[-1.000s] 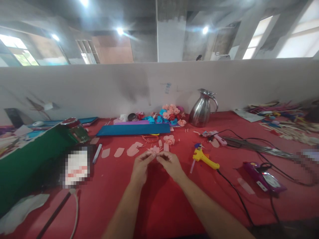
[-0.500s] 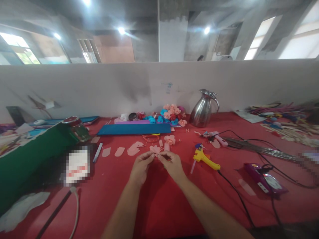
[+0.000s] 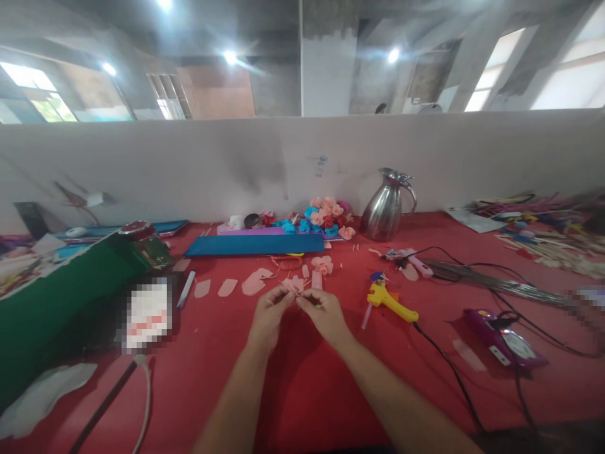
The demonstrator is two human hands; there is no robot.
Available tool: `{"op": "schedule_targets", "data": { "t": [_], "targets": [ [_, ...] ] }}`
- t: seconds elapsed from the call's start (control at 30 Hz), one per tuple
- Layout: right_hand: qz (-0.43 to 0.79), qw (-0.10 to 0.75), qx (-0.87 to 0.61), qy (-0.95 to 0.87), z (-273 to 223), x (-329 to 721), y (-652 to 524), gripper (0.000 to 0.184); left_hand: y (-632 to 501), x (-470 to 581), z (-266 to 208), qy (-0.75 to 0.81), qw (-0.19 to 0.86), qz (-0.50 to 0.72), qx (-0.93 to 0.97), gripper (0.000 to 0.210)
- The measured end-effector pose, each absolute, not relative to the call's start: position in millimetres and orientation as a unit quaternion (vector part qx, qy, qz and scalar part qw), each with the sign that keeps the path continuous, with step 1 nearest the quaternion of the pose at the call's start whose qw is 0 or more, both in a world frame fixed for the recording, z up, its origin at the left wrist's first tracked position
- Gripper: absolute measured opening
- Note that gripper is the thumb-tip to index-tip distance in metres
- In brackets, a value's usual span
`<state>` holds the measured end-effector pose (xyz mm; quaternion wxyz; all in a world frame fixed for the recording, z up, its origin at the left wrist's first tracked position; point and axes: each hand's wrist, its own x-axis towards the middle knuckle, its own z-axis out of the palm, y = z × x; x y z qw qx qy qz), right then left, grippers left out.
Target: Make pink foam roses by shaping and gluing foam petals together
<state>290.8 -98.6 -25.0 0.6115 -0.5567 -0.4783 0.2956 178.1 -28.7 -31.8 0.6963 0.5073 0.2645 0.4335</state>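
A: Where's the pink piece (image 3: 295,284) rel. to the blue sheet (image 3: 255,245)?

B: Nearer the wearer than the sheet, in line w/ its R half — up at the fingertips of both hands

A: And the grip?

B: L hand (image 3: 267,312): thumb + forefinger closed on the pink piece. R hand (image 3: 328,312): same pinch, its tips close to the L ones. Fingers hide exactly where they hold it

A: What's around them?

B: Flat pink cutouts (image 3: 227,288) on the near side of the sheet, in line w/ its L half & middle; a pink flower (image 3: 322,265) just nearer than its R end

A: Farther off?

B: Flower bunch (image 3: 326,213) behind the sheet's R end, steel jug (image 3: 382,208) R of that end & beyond, yellow glue gun (image 3: 392,304) R & nearer, red-lidded jar (image 3: 151,249) off its L end — that's the lot around the sheet I'd list
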Motion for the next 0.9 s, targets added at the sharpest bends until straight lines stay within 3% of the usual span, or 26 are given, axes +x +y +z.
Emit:
{"op": "schedule_targets", "data": {
  "t": [0.9],
  "targets": [
    [0.300,0.606,-0.544,-0.498,-21,288,-100,0.018,-32,179,-25,0.269,0.694,0.443,0.500,0.013]
  ]
}}
